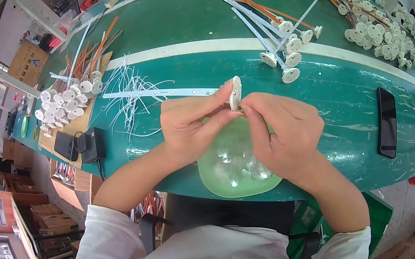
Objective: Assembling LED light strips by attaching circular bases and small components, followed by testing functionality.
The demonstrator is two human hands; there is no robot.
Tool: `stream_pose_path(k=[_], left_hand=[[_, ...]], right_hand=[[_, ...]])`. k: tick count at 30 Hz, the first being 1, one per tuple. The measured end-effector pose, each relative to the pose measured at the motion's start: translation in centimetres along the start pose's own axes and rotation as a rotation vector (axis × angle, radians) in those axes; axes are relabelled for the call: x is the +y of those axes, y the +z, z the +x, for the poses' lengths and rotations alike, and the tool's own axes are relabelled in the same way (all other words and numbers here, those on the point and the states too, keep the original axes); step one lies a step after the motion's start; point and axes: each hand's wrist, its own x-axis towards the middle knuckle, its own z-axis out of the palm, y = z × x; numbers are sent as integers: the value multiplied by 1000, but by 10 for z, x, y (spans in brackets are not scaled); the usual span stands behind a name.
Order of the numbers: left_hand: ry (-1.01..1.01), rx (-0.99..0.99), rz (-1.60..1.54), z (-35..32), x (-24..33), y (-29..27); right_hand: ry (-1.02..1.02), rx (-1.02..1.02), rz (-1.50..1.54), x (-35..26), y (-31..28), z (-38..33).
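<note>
Above the middle of the green bench, my left hand (190,121) is closed on a white round end cap (235,93), pinched between thumb and fingers. From it a pale LED strip (156,92) with small square chips runs off to the left. My right hand (288,131) meets the cap's other face, its thumb and forefinger pinched together. What those fingertips hold, if anything, is too small to make out. Below both hands sits a light green plastic bowl (210,182) with shiny contents that I cannot name.
Thin white wires (128,101) lie tangled under the strip. At left are piled white caps (66,103) and a black adapter (93,146). Capped strips (263,28) lie at the back, beside more caps (377,37). A phone (386,122) rests at right.
</note>
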Motion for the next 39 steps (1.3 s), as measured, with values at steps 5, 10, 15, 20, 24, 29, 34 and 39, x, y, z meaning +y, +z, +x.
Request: stream_pose_path(k=[5, 10, 15, 20, 24, 29, 34, 39], left_hand=[[64, -53, 62, 1, 0, -2], [-16, 22, 29, 10, -3, 1], [-174, 113, -171, 13, -6, -4], [-321, 292, -6, 36, -12, -48], [-283, 283, 245, 65, -22, -127], [-410, 179, 737, 76, -20, -275], [-772, -203, 856, 42, -20, -374], [-612, -628, 1309, 25, -16, -374]], right_hand=[[6, -89, -34, -3, -3, 0], [61, 2, 32, 4, 7, -1], [341, -71, 162, 2, 4, -7], [336, -133, 240, 3, 10, -4], [201, -171, 119, -2, 6, -3], [81, -209, 66, -9, 4, -3], [79, -307, 167, -9, 8, -9], [110, -369, 149, -1, 6, -13]])
